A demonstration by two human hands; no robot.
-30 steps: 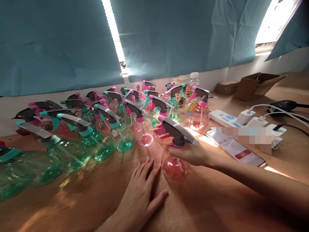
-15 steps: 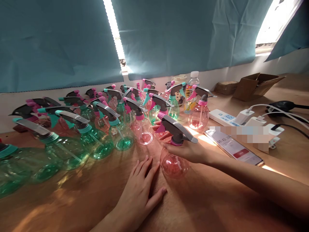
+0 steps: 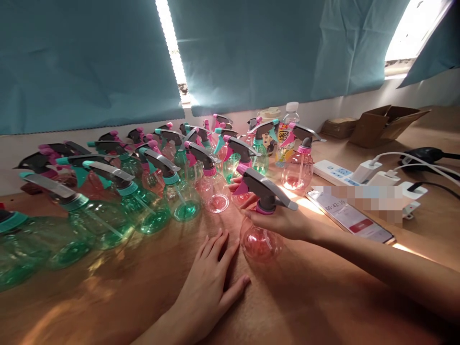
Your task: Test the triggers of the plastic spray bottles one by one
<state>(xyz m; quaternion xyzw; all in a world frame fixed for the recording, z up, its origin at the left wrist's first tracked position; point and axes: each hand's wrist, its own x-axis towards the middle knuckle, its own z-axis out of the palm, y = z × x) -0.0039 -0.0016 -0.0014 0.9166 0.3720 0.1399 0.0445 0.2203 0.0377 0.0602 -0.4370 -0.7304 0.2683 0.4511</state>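
My right hand [image 3: 283,222] is wrapped round the upper body of a pink spray bottle [image 3: 261,245], just below its collar. The bottle stands upright on the table, its grey trigger head with pink nozzle and trigger above my hand. Some of my right fingers are partly hidden behind the bottle. My left hand [image 3: 210,280] lies flat on the table [image 3: 294,306], fingers stretched out, a little left of that bottle and holding nothing. Beyond my left fingertips are a clear pink spray bottle [image 3: 215,194] and a green spray bottle [image 3: 185,203].
Several more green spray bottles [image 3: 145,213] and pink ones crowd the left and back. At right lie a phone [image 3: 350,218] showing a timer and a power strip [image 3: 332,171] with chargers and cables. A drink bottle [image 3: 287,129] and open cardboard box [image 3: 384,127] stand near the wall.
The view has shifted very slightly, so things appear a little to the right and higher. Both hands keep their poses, and my right hand stays on the pink spray bottle.
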